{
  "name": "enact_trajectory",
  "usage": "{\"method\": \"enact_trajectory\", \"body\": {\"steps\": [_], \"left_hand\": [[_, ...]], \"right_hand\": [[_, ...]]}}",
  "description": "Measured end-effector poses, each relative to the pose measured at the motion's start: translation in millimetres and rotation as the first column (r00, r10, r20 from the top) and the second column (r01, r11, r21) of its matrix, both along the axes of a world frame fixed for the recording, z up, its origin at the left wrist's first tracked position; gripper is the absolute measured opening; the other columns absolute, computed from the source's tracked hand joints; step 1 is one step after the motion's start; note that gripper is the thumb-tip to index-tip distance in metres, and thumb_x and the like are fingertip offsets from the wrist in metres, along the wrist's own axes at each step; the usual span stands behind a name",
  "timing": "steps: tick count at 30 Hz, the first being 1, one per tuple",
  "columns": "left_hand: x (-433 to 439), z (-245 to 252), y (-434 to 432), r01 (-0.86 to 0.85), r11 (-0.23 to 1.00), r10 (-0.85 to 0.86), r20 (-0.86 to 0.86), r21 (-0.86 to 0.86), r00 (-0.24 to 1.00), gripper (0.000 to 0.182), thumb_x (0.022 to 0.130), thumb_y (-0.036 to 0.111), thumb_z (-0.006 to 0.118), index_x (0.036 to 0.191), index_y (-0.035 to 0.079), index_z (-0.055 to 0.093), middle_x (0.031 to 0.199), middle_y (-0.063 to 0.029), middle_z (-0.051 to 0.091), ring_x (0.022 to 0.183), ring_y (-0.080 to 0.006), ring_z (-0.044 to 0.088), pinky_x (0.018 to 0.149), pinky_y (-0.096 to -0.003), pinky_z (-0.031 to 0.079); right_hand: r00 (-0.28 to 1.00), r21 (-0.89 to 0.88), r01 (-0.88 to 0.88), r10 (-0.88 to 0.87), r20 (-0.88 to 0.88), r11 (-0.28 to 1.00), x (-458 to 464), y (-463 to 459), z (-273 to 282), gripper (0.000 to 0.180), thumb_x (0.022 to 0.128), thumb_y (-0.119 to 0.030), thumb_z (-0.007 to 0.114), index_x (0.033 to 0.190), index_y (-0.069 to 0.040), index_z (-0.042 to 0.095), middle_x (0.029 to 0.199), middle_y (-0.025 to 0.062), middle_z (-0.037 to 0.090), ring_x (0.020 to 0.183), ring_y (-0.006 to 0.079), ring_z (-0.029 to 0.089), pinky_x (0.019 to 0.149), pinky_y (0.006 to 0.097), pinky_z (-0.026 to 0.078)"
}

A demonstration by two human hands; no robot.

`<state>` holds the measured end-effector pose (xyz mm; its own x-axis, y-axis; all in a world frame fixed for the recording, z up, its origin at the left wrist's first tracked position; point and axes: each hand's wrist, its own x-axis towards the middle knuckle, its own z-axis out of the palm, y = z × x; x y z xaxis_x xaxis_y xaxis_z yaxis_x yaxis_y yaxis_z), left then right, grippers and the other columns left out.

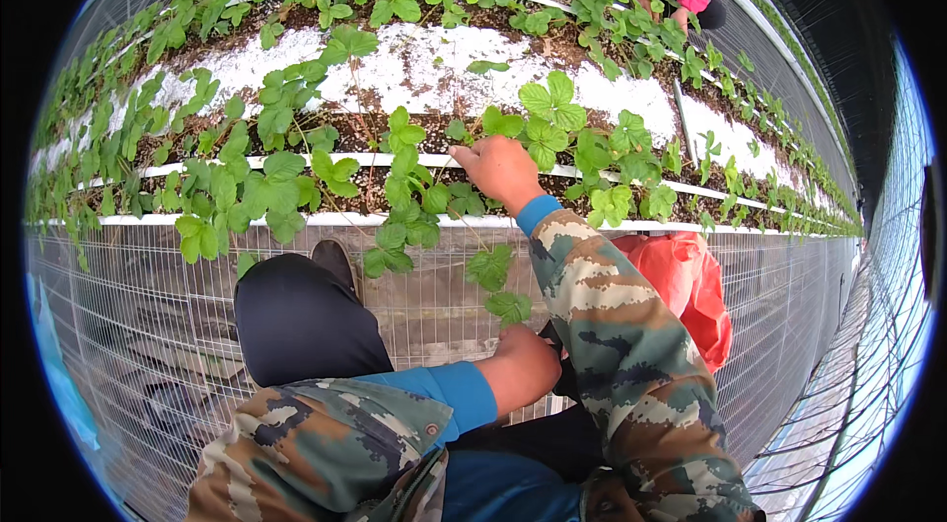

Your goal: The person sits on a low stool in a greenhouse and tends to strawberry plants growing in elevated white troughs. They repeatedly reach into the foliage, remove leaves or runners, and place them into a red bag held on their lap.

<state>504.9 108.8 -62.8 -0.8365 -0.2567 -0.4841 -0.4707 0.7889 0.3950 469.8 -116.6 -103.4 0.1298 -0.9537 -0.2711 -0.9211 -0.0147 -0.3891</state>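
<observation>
Strawberry plants grow in a raised bed across the view. My right hand (501, 168) is over the bed's near white drip pipe (355, 158), thumb and fingers drawn together among green strawberry leaves (551, 104). Whether a thin stem is between those fingertips is hidden. Below the bed's edge, my left hand (522, 366) is curled low in front of my body. Its fingers face away from the camera, so their grip is hidden. A hanging strawberry runner's leaf (508, 307) reaches down to the top of that hand.
An orange-red bag (699, 300) hangs right of my right arm. Wire mesh (444, 315) runs below the bed's white front edge (333, 218). A thin stick (684, 122) crosses the white-covered middle strip (429, 70). Across the bed, another person's hands (679, 19) touch plants.
</observation>
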Motion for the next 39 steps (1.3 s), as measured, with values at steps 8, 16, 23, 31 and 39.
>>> {"method": "enact_trajectory", "body": {"steps": [8, 16, 23, 31, 39], "left_hand": [[-11.2, 17.8, -25.4, 0.093, 0.994, -0.096, 0.047, 0.053, 0.994, 0.041, 0.089, 0.018, 0.074, 0.13, 0.014, 0.075, 0.131, -0.0084, 0.072, 0.112, -0.0353, 0.069, 0.084, -0.0562, 0.05], [17.3, 45.8, -25.9, 0.095, 0.995, -0.096, -0.049, -0.018, 0.994, 0.033, 0.087, 0.017, 0.073, 0.119, 0.009, 0.079, 0.122, -0.0119, 0.075, 0.104, -0.0364, 0.072, 0.083, -0.0558, 0.052], [25.6, 39.8, -10.6, 0.01, 1.0, -0.009, -0.137, 0.007, 0.991, 0.023, 0.085, 0.016, 0.072, 0.105, 0.008, 0.08, 0.109, -0.0114, 0.076, 0.095, -0.0285, 0.075, 0.071, -0.0462, 0.052], [21.8, 20.4, -7.9, 0.063, 0.996, -0.064, 0.011, 0.059, 0.998, 0.025, 0.086, 0.019, 0.075, 0.109, 0.012, 0.082, 0.107, -0.0071, 0.079, 0.099, -0.026, 0.076, 0.079, -0.0487, 0.057], [8.7, -6.1, 5.9, 0.103, 0.99, -0.103, -0.003, 0.1, 0.995, 0.021, 0.082, 0.021, 0.068, 0.092, 0.008, 0.081, 0.095, -0.0127, 0.078, 0.088, -0.0347, 0.076, 0.069, -0.049, 0.059]], "right_hand": [[0.983, 0.044, -0.007, 0.015, -0.182, 0.999, 1.8, -36.0, -36.8, 0.035, 0.086, -0.032, 0.067, 0.102, -0.004, 0.078, 0.108, 0.0237, 0.076, 0.102, 0.0427, 0.073, 0.089, 0.0503, 0.059], [0.989, -0.068, 0.009, -0.019, -0.147, 0.998, -55.0, -24.8, -19.9, 0.031, 0.088, -0.03, 0.066, 0.092, 0.0, 0.073, 0.093, 0.021, 0.076, 0.086, 0.0429, 0.072, 0.079, 0.0492, 0.058], [0.721, 0.316, 0.245, -0.39, 0.573, 0.917, -121.1, 25.3, 65.1, 0.017, 0.105, -0.02, 0.058, 0.107, -0.004, 0.061, 0.09, 0.0053, 0.072, 0.06, 0.0076, 0.059, 0.049, 0.0232, 0.044], [0.725, -0.117, 0.552, -0.406, 0.557, 0.826, -277.9, 142.2, 204.6, 0.017, 0.107, -0.022, 0.06, 0.105, -0.005, 0.062, 0.093, 0.0044, 0.073, 0.065, 0.0063, 0.062, 0.054, 0.0208, 0.044], [0.837, -0.357, 0.354, -0.463, -0.291, 0.864, -434.7, 262.6, 171.8, 0.026, 0.099, -0.017, 0.065, 0.112, 0.005, 0.069, 0.091, 0.0138, 0.076, 0.078, 0.0167, 0.075, 0.066, 0.0303, 0.058]]}}
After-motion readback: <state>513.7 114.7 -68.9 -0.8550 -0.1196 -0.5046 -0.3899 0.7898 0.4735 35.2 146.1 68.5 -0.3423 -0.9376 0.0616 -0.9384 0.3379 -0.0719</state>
